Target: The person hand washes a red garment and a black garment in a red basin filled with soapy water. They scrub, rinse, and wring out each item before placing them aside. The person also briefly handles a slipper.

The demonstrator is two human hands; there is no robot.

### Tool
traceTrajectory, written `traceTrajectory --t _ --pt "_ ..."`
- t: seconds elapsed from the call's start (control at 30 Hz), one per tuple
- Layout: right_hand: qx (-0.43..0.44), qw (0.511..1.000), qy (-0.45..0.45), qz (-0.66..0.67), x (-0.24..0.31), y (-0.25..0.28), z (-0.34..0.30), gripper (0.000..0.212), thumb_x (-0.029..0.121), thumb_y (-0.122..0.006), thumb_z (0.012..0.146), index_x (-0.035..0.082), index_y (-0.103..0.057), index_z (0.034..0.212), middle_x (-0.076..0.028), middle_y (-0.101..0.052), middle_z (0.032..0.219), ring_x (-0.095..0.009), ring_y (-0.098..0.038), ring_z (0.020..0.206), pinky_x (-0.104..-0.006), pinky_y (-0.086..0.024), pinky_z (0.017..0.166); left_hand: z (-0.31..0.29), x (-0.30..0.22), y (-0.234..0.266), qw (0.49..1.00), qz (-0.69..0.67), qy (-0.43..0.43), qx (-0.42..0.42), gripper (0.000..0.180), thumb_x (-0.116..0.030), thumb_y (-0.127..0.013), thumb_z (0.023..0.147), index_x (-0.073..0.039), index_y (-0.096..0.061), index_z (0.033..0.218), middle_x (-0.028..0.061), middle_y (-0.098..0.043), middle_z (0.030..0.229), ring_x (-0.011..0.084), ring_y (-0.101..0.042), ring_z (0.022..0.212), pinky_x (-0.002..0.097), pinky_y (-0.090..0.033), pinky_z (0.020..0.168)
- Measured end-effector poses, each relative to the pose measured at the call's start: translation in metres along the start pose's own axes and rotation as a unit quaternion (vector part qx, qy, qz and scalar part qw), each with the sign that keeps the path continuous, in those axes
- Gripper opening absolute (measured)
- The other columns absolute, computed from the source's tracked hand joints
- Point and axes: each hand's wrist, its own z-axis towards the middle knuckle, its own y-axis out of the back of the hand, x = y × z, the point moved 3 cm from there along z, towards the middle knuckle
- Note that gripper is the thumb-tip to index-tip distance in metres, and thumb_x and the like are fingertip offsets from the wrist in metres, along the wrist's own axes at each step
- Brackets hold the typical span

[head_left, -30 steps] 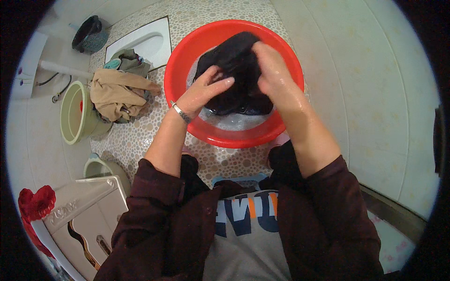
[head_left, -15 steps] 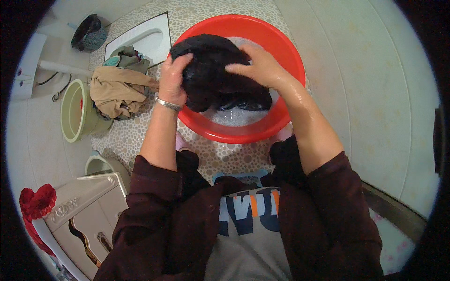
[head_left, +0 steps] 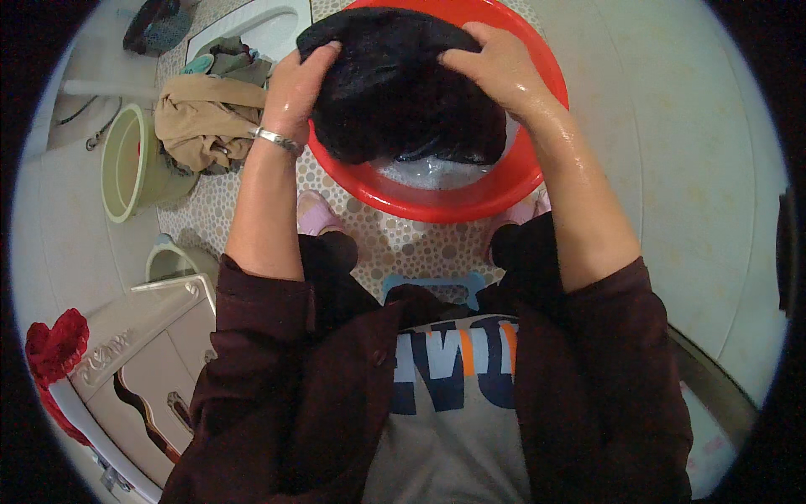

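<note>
A wet black garment [head_left: 403, 88] is stretched between my two hands above a red basin [head_left: 420, 206]. My left hand [head_left: 300, 88], with a silver bracelet at the wrist, grips the garment's left edge, thumb on top. At its upper right edge my right hand [head_left: 502, 71] holds it the same way; the fingers of both hands are partly hidden by the cloth. The garment's lower part hangs into the basin, where soapy water [head_left: 432, 172] shows below it. What kind of garment it is I cannot tell.
Left of the basin lies a heap of clothes with a tan garment [head_left: 206, 122] on top, against a pale green bucket [head_left: 126, 168]. Behind is a white squat toilet [head_left: 273, 29]. A cream cabinet [head_left: 159, 370] stands at lower left. A blue stool [head_left: 432, 286] is beneath me; a tiled wall rises right.
The black garment has been spread wider between my hands and raised toward the top of the view. My right hand has moved from its middle to its upper right edge. The whole view has shifted.
</note>
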Motion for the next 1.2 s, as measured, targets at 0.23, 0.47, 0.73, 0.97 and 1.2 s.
traceTrajectory --t 0.23,0.47,0.73,0.97,1.2 --pt "0.034 0.996 -0.011 -0.078 -0.015 -0.005 -0.002 0.034 0.027 -0.062 0.074 0.004 -0.065 0.099 -0.021 -0.064 0.091 -0.036 -0.062 0.087 -0.041 -0.047 0.081 0.014 0.04 0.0 0.981 0.19 0.008 0.042 0.038 -0.026 -0.063 0.085 0.002 -0.057 0.111 0.0066 -0.063 0.102 0.0138 -0.057 0.091 0.0285 -0.044 0.084" --pt "0.082 0.989 0.0 -0.119 -0.018 -0.007 -0.004 0.035 0.028 -0.061 0.075 -0.002 -0.062 0.094 -0.021 -0.063 0.083 -0.033 -0.062 0.08 -0.0387 -0.048 0.073 0.024 0.051 -0.003 0.968 0.246 -0.044 0.024 0.037 -0.027 -0.063 0.08 0.002 -0.061 0.103 0.017 -0.066 0.097 0.0268 -0.064 0.092 0.035 -0.048 0.08" --pt "0.164 0.978 -0.06 -0.114 -0.019 -0.002 -0.006 0.039 0.027 -0.064 0.075 -0.001 -0.058 0.103 -0.02 -0.063 0.093 -0.034 -0.061 0.085 -0.0394 -0.047 0.076 0.015 0.043 -0.023 0.942 0.325 -0.078 -0.022 0.034 -0.023 -0.063 0.08 0.003 -0.06 0.102 0.0238 -0.063 0.096 0.0362 -0.06 0.095 0.0403 -0.047 0.083" --pt "0.011 0.955 0.253 -0.156 -0.002 -0.002 -0.007 0.088 0.019 -0.077 0.063 0.006 -0.03 0.137 -0.019 -0.045 0.128 -0.035 -0.045 0.119 -0.0417 -0.037 0.1 0.001 0.025 -0.062 0.952 0.242 -0.174 0.065 0.027 -0.026 -0.055 0.087 0.0 -0.059 0.096 0.0186 -0.063 0.092 0.0343 -0.06 0.086 0.0391 -0.046 0.076" --pt "0.157 0.957 0.165 0.182 0.015 -0.024 -0.005 0.086 0.017 -0.068 0.067 0.0 -0.023 0.139 -0.027 -0.038 0.134 -0.035 -0.037 0.126 -0.0377 -0.027 0.107 0.009 0.038 -0.05 0.983 0.126 -0.13 -0.032 0.041 -0.037 -0.04 0.096 -0.001 -0.057 0.105 0.0112 -0.06 0.101 0.0223 -0.058 0.092 0.035 -0.047 0.079"
